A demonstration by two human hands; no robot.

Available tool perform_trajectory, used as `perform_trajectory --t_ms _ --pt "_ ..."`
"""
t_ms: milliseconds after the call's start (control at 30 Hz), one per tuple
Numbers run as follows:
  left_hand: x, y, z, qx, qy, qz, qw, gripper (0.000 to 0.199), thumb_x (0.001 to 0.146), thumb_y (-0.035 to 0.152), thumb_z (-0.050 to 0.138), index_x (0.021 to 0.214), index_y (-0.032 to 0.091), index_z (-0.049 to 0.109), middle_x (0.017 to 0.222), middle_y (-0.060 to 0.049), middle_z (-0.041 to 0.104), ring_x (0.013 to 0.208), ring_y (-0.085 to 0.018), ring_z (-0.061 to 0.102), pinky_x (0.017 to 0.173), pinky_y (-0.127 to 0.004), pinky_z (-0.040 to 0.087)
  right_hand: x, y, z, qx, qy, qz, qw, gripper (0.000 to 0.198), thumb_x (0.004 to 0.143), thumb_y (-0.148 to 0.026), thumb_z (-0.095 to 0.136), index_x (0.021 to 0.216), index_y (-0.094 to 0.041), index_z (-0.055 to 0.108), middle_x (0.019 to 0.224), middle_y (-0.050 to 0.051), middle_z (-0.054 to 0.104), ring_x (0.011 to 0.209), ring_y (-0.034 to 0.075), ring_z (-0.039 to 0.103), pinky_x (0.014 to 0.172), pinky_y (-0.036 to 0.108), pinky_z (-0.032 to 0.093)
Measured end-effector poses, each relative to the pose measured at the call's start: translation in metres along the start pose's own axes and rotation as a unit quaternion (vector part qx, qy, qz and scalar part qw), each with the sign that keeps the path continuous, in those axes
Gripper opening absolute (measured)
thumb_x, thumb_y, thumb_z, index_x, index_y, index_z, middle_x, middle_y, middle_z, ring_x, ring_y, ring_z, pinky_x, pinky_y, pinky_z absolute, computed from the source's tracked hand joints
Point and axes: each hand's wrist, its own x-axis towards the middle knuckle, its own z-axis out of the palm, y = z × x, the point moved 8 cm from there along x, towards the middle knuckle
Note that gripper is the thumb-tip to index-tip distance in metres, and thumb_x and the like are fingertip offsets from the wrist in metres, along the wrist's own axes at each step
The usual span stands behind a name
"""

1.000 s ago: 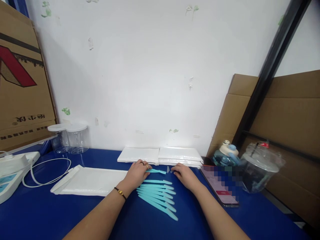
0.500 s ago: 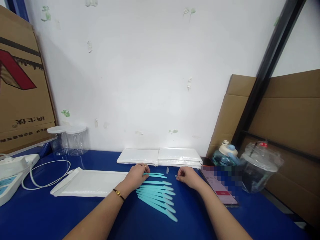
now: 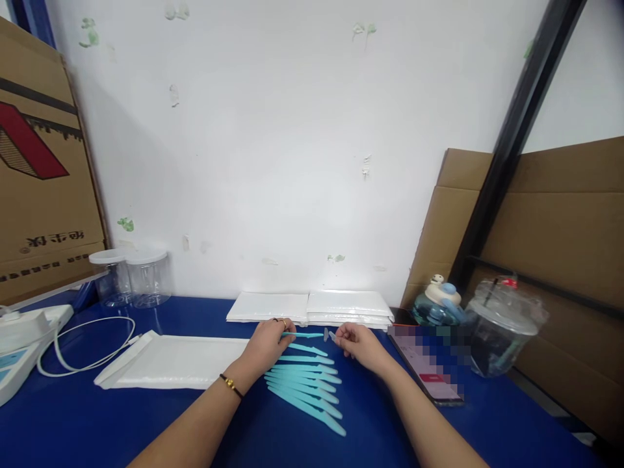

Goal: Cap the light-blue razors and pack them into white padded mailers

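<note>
Pinched in my left hand (image 3: 273, 338) is a thin turquoise eyebrow razor (image 3: 310, 335), its tip pointing right. My right hand (image 3: 355, 339) has thumb and forefinger closed on a small translucent cap (image 3: 333, 336), close to the razor's tip but seemingly apart from it. Another small translucent cap (image 3: 326, 334) lies between the two, on the table. Below my hands several turquoise razors (image 3: 305, 390) fan out on the blue table, tips to the right. One more razor (image 3: 307, 349) lies just under my left fingers, its handle end partly hidden.
White padded mailers (image 3: 348, 307) are stacked against the wall, and another mailer (image 3: 180, 361) lies left of my hand. A phone (image 3: 429, 367), a lidded cup (image 3: 504, 325) and a teal bottle (image 3: 436, 305) stand right. Clear jars (image 3: 149, 283) and a power strip (image 3: 34, 344) are left.
My left hand has lifted one razor slightly up from the other beside it. My right hand has moved left with its cap, towards the razor's tip.
</note>
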Motion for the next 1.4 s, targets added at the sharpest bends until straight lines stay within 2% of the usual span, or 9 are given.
perform_trajectory --t_ms 100,200,300,367,500,633,933,1400 --pt "-0.001 0.008 0.001 -0.045 -0.010 0.030 0.998 0.028 0.091 0.036 0.033 0.086 0.021 0.055 0.085 -0.002 0.063 0.080 -0.017 0.056 0.069 -0.025 0.037 -0.004 -0.022 -0.008 0.002 0.037 -0.062 0.997 0.016 0.081 -0.033 0.053 0.081 -0.018 0.054 0.065 -0.003 0.053 0.057 0.011 0.052 0.054 0.021 0.041" --pt "-0.003 0.009 0.001 -0.037 -0.027 0.028 0.999 0.034 0.091 0.046 0.031 0.085 0.021 0.053 0.075 -0.001 0.060 0.070 -0.016 0.055 0.060 -0.024 0.034 -0.014 -0.050 -0.020 -0.038 0.095 -0.127 0.987 0.015 0.085 -0.033 0.049 0.085 -0.019 0.054 0.070 0.000 0.054 0.063 0.013 0.052 0.058 0.023 0.042" --pt "-0.004 0.009 -0.005 -0.001 -0.026 0.018 0.999 0.039 0.090 0.053 0.030 0.081 0.021 0.052 0.070 0.000 0.057 0.064 -0.016 0.053 0.055 -0.023 0.030 -0.030 -0.082 -0.027 -0.111 0.137 -0.206 0.963 0.015 0.088 -0.030 0.045 0.085 -0.020 0.055 0.079 0.003 0.055 0.072 0.016 0.053 0.065 0.026 0.044" --pt "-0.005 0.013 -0.011 0.015 -0.024 0.036 0.999 0.044 0.091 0.052 0.026 0.077 0.021 0.053 0.072 0.000 0.058 0.066 -0.016 0.053 0.057 -0.023 0.030 -0.040 -0.098 -0.028 -0.154 0.149 -0.251 0.944 0.015 0.090 -0.028 0.043 0.087 -0.020 0.056 0.086 0.005 0.056 0.080 0.017 0.054 0.071 0.028 0.044" --pt "-0.008 0.019 -0.016 0.048 -0.025 0.070 0.996 0.046 0.092 0.051 0.025 0.074 0.021 0.055 0.073 0.000 0.061 0.066 -0.016 0.053 0.057 -0.024 0.029 -0.050 -0.112 -0.024 -0.224 0.159 -0.298 0.914 0.018 0.092 -0.026 0.040 0.094 -0.022 0.058 0.091 0.007 0.058 0.085 0.018 0.056 0.075 0.030 0.045" --pt "-0.009 0.022 -0.018 0.072 -0.013 0.087 0.994 0.046 0.092 0.051 0.027 0.076 0.021 0.057 0.074 0.000 0.062 0.065 -0.015 0.054 0.055 -0.025 0.026 -0.051 -0.112 -0.017 -0.279 0.158 -0.312 0.894 0.019 0.093 -0.025 0.041 0.095 -0.022 0.059 0.090 0.007 0.059 0.083 0.019 0.056 0.074 0.031 0.044" --pt "-0.011 0.029 -0.016 0.100 -0.021 0.093 0.990 0.048 0.093 0.051 0.025 0.076 0.020 0.058 0.072 -0.001 0.063 0.064 -0.015 0.055 0.054 -0.025 0.027 -0.051 -0.114 -0.011 -0.329 0.173 -0.316 0.873 0.021 0.093 -0.026 0.042 0.094 -0.021 0.062 0.090 0.006 0.061 0.080 0.017 0.056 0.072 0.029 0.042" --pt "-0.013 0.031 -0.015 0.081 -0.023 0.098 0.992 0.046 0.093 0.050 0.026 0.079 0.020 0.058 0.073 0.000 0.063 0.065 -0.015 0.056 0.055 -0.025 0.029 -0.050 -0.110 -0.007 -0.344 0.158 -0.313 0.871 0.020 0.093 -0.025 0.042 0.094 -0.022 0.061 0.090 0.006 0.061 0.078 0.017 0.054 0.071 0.029 0.040"
